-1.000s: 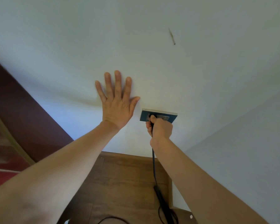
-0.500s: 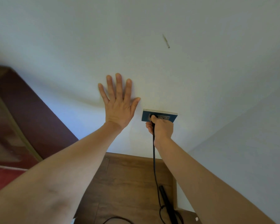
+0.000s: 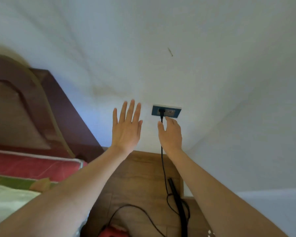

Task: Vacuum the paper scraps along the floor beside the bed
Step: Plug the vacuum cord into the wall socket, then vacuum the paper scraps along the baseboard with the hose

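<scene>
A black plug sits in the blue wall socket, and its black cord hangs down to the wooden floor. My right hand is just below the socket, fingers apart, holding nothing. My left hand is raised flat beside it, open, a little off the white wall. A red part of the vacuum shows at the bottom edge, with a black wand leaning by the wall. A few white paper scraps lie at the bottom right.
The bed stands on the left with a dark red wooden headboard, a red mattress edge and pale bedding. A wall corner closes the narrow floor strip on the right. Cord loops lie on the floor.
My right hand has let go of the plug and drawn back below the socket. My left hand has come off the wall. The view has tilted down and back, showing the bed.
</scene>
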Demonstrator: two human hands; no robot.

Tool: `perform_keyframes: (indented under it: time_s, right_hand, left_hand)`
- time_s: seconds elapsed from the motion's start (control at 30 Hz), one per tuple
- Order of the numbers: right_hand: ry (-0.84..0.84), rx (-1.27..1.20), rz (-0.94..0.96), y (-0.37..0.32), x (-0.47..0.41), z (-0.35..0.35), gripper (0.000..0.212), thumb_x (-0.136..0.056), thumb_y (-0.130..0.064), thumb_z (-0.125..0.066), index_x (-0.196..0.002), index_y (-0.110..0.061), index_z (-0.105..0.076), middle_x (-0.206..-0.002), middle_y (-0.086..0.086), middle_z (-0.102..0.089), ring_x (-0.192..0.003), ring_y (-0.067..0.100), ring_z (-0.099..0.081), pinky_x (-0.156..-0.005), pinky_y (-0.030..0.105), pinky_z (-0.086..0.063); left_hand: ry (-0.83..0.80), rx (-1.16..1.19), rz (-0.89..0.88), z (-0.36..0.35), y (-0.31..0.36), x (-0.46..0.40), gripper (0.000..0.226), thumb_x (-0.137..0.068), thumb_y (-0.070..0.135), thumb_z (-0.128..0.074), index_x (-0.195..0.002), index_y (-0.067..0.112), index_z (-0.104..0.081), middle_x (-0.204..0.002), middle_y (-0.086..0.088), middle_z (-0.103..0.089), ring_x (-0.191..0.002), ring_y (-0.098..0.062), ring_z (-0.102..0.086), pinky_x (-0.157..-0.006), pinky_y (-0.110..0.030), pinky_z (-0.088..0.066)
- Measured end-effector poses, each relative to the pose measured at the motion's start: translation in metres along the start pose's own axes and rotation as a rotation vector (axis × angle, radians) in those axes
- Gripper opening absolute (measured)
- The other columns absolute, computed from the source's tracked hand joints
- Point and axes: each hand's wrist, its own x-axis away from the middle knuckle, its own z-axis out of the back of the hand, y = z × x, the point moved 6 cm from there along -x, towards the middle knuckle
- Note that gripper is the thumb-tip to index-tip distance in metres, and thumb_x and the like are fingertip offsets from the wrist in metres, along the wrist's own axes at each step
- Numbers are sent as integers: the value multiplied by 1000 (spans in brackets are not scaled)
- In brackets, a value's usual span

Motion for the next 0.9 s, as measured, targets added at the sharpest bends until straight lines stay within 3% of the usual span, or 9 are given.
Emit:
perform_keyframes:
  time_s: [0.1,0.2,0.27,0.63,0.9]
  right_hand:
    - [-19,174,103,5,62,7,48,-102,-33,-38,-146,-12,-36,-153,6,-34,-145,19,-22,-119,35,-22]
    - [-8,235,177,13,130,8,43,-100,-27,-46,-138,-6,-48,-146,13,-45,-142,27,-31,-113,45,-33]
    - [8,267,202,21,177,6,41,-99,-25,-49,-133,-4,-54,-139,14,-51,-137,30,-38,-108,48,-38]
    - [-66,395,101,80,418,-49,40,-96,-25,-54,-131,-6,-56,-136,13,-55,-135,32,-41,-107,47,-39]
    - [-47,426,-65,135,498,-82,38,-91,-18,-64,-125,-3,-61,-128,15,-60,-130,35,-47,-99,49,-44]
  left_hand:
    - [-135,5,1,13,4,76,52,-98,36,-29,-145,13,-32,-152,-10,-32,-142,-31,-24,-114,-55,-18]
    - [-232,-8,17,29,1,150,47,-99,34,-28,-136,11,-45,-144,-11,-44,-136,-33,-35,-109,-57,-24]
    - [-282,1,25,40,-3,194,50,-95,34,-27,-134,10,-48,-142,-11,-47,-134,-33,-38,-109,-57,-25]
    - [-501,41,-80,59,-45,415,53,-92,35,-26,-128,9,-56,-134,-11,-54,-126,-35,-47,-104,-56,-35]
    - [-556,102,-186,35,-40,493,44,-93,31,-39,-129,9,-54,-135,-13,-52,-126,-36,-46,-103,-57,-36]
